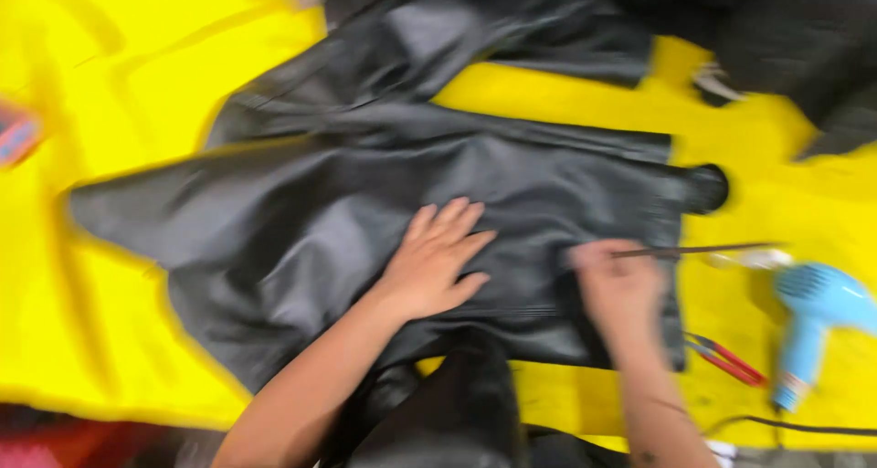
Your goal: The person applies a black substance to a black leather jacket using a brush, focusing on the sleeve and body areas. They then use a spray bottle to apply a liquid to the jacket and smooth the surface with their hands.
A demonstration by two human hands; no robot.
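Black leather jacket under our flat, open left hand, right hand pinching a thin brush, so smearing's the risk if it slips.

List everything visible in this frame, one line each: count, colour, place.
jacket: one, black leather-like, spread across the centre
cloth: one, yellow, covering the work surface
dark garments: a heap, black, top right
hair dryer: one, light blue, right edge
cutters: one, red handles, beside the dryer
thin stick: one, dark, held at the jacket's right edge
small object: one, pink and blue, left edge, too blurred to identify
left hand: flat on the jacket, fingers spread
right hand: grip closed on the thin stick
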